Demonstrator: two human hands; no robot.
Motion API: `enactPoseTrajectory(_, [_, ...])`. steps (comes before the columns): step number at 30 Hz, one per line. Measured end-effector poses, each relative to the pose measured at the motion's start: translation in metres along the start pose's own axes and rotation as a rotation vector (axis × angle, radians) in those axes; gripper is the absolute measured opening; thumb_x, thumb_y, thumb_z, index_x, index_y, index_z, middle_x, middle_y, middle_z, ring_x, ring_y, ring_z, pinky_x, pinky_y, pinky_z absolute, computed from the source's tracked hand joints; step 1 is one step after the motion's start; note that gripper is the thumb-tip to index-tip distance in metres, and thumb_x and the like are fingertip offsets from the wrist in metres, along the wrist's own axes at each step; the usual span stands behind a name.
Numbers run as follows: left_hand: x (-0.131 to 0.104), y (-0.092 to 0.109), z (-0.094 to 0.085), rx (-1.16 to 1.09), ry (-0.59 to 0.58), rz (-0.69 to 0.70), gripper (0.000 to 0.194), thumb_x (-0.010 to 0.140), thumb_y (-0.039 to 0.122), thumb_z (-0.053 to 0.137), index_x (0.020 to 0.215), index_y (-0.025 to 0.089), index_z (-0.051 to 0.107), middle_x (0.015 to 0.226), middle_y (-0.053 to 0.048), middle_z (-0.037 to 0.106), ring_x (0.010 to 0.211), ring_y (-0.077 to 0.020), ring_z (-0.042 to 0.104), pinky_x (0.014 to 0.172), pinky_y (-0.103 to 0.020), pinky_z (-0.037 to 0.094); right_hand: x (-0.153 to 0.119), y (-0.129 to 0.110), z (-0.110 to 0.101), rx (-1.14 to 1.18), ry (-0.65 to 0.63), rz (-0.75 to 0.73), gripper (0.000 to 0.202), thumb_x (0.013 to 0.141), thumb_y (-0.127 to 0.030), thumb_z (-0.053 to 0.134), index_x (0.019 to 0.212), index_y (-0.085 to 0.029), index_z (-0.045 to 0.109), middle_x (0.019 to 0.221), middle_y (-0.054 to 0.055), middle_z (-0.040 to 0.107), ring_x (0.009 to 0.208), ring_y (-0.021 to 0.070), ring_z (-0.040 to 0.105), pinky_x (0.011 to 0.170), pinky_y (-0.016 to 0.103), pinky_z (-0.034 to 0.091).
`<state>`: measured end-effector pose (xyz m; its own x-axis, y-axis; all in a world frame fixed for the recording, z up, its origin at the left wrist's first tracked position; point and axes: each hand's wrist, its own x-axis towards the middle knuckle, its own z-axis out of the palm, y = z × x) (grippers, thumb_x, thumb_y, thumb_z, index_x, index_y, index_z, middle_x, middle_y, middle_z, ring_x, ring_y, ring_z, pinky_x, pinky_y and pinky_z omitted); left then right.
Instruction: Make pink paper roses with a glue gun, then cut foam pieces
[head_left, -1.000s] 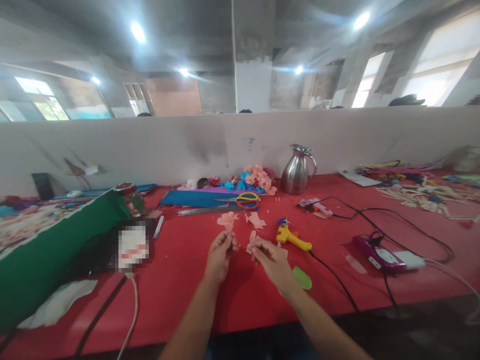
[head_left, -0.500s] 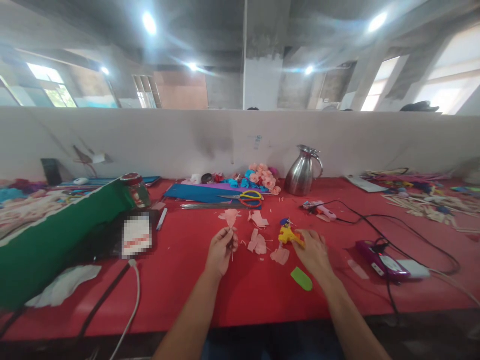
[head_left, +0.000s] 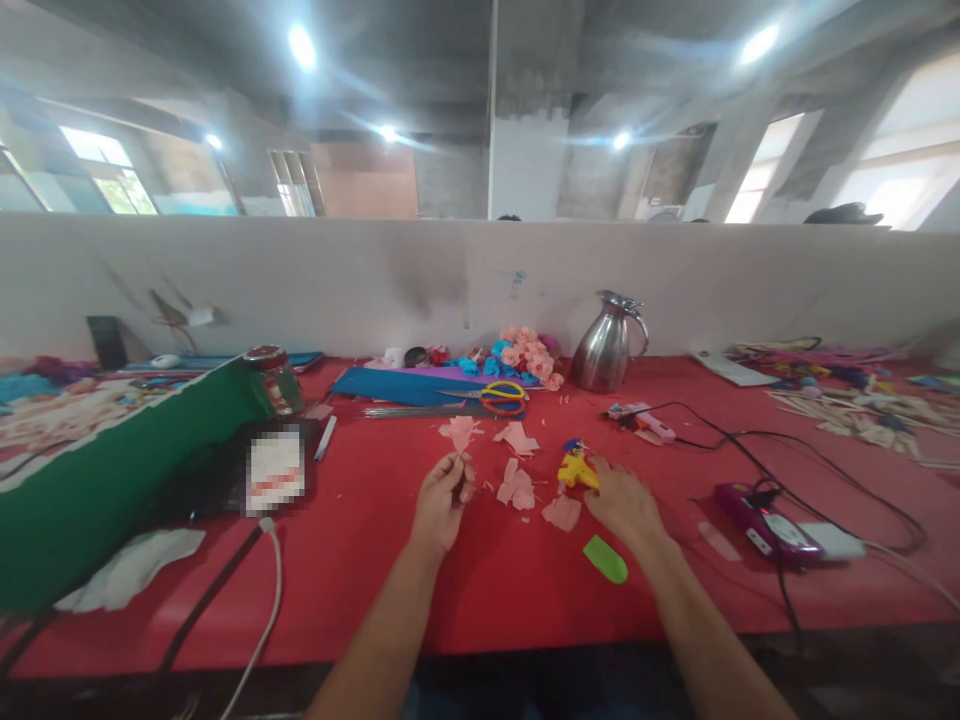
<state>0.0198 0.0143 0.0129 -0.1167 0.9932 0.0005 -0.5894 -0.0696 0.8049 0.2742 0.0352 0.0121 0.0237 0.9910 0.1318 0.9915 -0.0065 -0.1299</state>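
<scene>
My left hand is closed in a pinch, holding a pink crepe-paper flower upright by its thin stem. My right hand rests at the handle end of a small yellow tool with a blue part, shaped like a glue gun. Its fingers look stretched out over that end, covering part of it. Cut pink paper petals lie between my hands, with another petal below the yellow tool. Nearer me, a light-green rounded piece lies flat.
Scissors with yellow and red handles lie on blue sheets. Behind are finished paper flowers and a steel jug. On the right are a purple power strip and cables. A green-walled box stands left.
My right hand has shifted slightly and its fingers now cover more of the yellow tool's handle end. The flower in my left hand has turned slightly.
</scene>
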Motion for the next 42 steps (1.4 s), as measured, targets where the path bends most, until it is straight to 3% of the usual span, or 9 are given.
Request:
enactPoseTrajectory(4, [-0.001, 0.001, 0.002, -0.017, -0.009, -0.018, 0.029, 0.064, 0.03, 0.075, 0.075, 0.014, 0.054, 0.054, 0.005, 0.053, 0.037, -0.0009, 0.032, 0.038, -0.015, 0.021, -0.002, 0.002, -0.004, 0.091, 0.088, 0.039, 0.037, 0.08, -0.019, 0.045, 0.115, -0.015, 0.055, 0.092, 0.013, 0.067, 0.083, 0.0254, 0.063, 0.067, 0.031, 0.041])
enactPoseTrajectory(9, [-0.003, 0.003, 0.006, -0.022, -0.032, -0.064, 0.03, 0.065, 0.032, 0.074, 0.073, 0.015, 0.051, 0.053, 0.006, 0.051, 0.036, -0.0007, 0.029, 0.037, -0.015, 0.018, -0.008, -0.008, -0.019, 0.657, 0.26, -0.052, 0.035, 0.083, -0.044, 0.047, 0.095, -0.016, 0.064, 0.089, 0.011, 0.067, 0.084, 0.0262, 0.061, 0.069, 0.032, 0.043])
enactPoseTrajectory(11, [-0.003, 0.003, 0.006, -0.013, -0.047, -0.072, 0.03, 0.065, 0.032, 0.075, 0.073, 0.015, 0.051, 0.054, 0.006, 0.052, 0.035, -0.0007, 0.029, 0.036, -0.015, 0.018, -0.012, -0.018, -0.024, 0.904, 0.185, -0.14, 0.037, 0.08, -0.049, 0.052, 0.087, -0.016, 0.065, 0.083, 0.008, 0.067, 0.078, 0.0243, 0.06, 0.067, 0.032, 0.044])
enactPoseTrajectory(15, [-0.002, 0.0, 0.002, -0.016, -0.072, -0.064, 0.03, 0.066, 0.032, 0.074, 0.073, 0.015, 0.05, 0.054, 0.007, 0.05, 0.035, -0.0003, 0.027, 0.036, -0.015, 0.019, -0.025, -0.04, -0.025, 1.213, -0.144, -0.27, 0.04, 0.079, -0.052, 0.056, 0.095, -0.016, 0.065, 0.064, 0.002, 0.061, 0.058, 0.0151, 0.052, 0.055, 0.026, 0.041])
enactPoseTrajectory(17, [0.0, -0.001, -0.001, -0.023, -0.089, -0.058, 0.03, 0.067, 0.032, 0.074, 0.073, 0.015, 0.049, 0.053, 0.007, 0.048, 0.035, -0.0006, 0.026, 0.037, -0.016, 0.019, -0.03, -0.05, -0.022, 1.245, -0.2, -0.297, 0.044, 0.079, -0.054, 0.056, 0.097, -0.015, 0.063, 0.058, -0.001, 0.056, 0.051, 0.0118, 0.046, 0.05, 0.024, 0.037])
enactPoseTrajectory(21, [0.0, -0.003, -0.002, -0.029, -0.106, -0.048, 0.03, 0.069, 0.032, 0.073, 0.073, 0.016, 0.048, 0.057, 0.007, 0.049, 0.037, -0.001, 0.028, 0.039, -0.016, 0.02, -0.033, -0.064, -0.015, 1.207, -0.138, -0.312, 0.051, 0.078, -0.063, 0.05, 0.085, -0.014, 0.063, 0.052, -0.002, 0.047, 0.046, 0.0095, 0.04, 0.045, 0.023, 0.032])
enactPoseTrajectory(27, [-0.003, -0.001, 0.002, 0.083, -0.062, -0.016, 0.032, 0.07, 0.039, 0.071, 0.075, 0.016, 0.051, 0.059, 0.005, 0.052, 0.043, -0.0028, 0.038, 0.045, -0.016, 0.028, -0.029, -0.064, -0.004, 1.193, -0.115, -0.28, 0.057, 0.078, -0.069, 0.042, 0.061, -0.016, 0.054, 0.046, -0.003, 0.042, 0.043, 0.0089, 0.038, 0.044, 0.022, 0.029])
enactPoseTrajectory(35, [-0.002, -0.001, 0.003, 0.113, 0.013, -0.013, 0.037, 0.064, 0.04, 0.074, 0.081, 0.018, 0.049, 0.058, 0.007, 0.054, 0.041, -0.0026, 0.039, 0.044, -0.016, 0.025, -0.028, -0.062, 0.002, 1.235, -0.135, -0.276, 0.057, 0.08, -0.068, 0.04, 0.067, -0.015, 0.054, 0.046, -0.004, 0.042, 0.041, 0.0073, 0.036, 0.043, 0.021, 0.027])
enactPoseTrajectory(42, [0.002, -0.008, 0.003, 0.352, 0.071, 0.162, 0.031, 0.072, 0.043, 0.065, 0.075, 0.016, 0.052, 0.058, 0.005, 0.053, 0.042, -0.0037, 0.038, 0.041, -0.017, 0.026, -0.029, -0.067, -0.01, 1.216, -0.132, -0.345, 0.06, 0.078, -0.073, 0.037, 0.07, -0.016, 0.053, 0.045, -0.005, 0.039, 0.041, 0.0075, 0.035, 0.041, 0.021, 0.028])
